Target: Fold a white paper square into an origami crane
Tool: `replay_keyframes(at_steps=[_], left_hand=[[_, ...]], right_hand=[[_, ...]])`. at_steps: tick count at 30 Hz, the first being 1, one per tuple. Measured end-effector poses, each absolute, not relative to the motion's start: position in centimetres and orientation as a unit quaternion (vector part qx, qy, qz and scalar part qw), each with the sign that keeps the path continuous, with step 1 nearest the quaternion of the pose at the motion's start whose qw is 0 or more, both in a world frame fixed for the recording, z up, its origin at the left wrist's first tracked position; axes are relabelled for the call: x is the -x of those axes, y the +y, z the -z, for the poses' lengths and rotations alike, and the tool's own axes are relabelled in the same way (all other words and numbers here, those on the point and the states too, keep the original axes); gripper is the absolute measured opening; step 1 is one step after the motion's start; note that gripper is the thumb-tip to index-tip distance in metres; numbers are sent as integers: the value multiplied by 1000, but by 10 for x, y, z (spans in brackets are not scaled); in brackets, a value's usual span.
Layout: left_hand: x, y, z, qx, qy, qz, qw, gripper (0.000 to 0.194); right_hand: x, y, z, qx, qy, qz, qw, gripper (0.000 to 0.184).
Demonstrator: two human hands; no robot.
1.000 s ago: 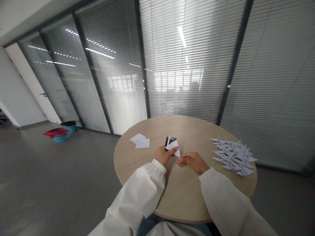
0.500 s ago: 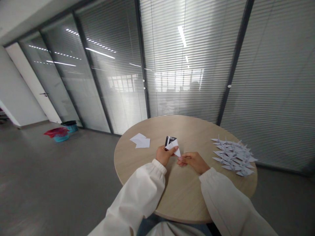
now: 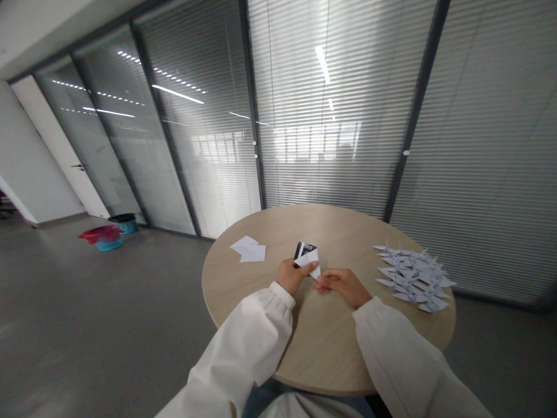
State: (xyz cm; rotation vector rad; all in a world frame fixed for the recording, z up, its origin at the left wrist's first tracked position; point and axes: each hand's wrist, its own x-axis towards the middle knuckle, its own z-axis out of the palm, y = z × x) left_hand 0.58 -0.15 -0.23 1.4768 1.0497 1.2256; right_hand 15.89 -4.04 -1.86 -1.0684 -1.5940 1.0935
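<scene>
A folded piece of paper (image 3: 308, 256), white with a dark printed part at its far end, is held just above the middle of the round table. My left hand (image 3: 290, 276) grips it from the left, thumb pressed on top and fingers underneath. With its fingertips, my right hand (image 3: 344, 285) pinches the paper's near, pointed corner. The fingers hide part of that corner and the underside.
White paper squares (image 3: 252, 253) overlap on the left of the wooden table (image 3: 326, 223). Many folded white paper cranes (image 3: 415, 278) crowd its right edge. Bins with a red liner (image 3: 101, 235) and a black liner (image 3: 124, 219) stand on the floor, near a glass partition.
The folded paper and my left hand have shifted slightly to the right, and the paper's tilt differs a little. Both hands keep their hold.
</scene>
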Motion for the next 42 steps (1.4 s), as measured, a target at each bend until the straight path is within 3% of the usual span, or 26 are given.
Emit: replay_keyframes(at_steps=[24, 32, 42], left_hand=[[-7, -2, 5, -626, 399, -468, 478, 31], [-9, -5, 4, -618, 333, -472, 533, 33], [-8, -9, -1, -627, 347, -474, 512, 27]], right_hand=[[-156, -43, 20, 430, -642, -430, 467, 33], [-152, -45, 17, 430, -628, -434, 483, 34], [-149, -47, 16, 420, -618, -465, 474, 34]])
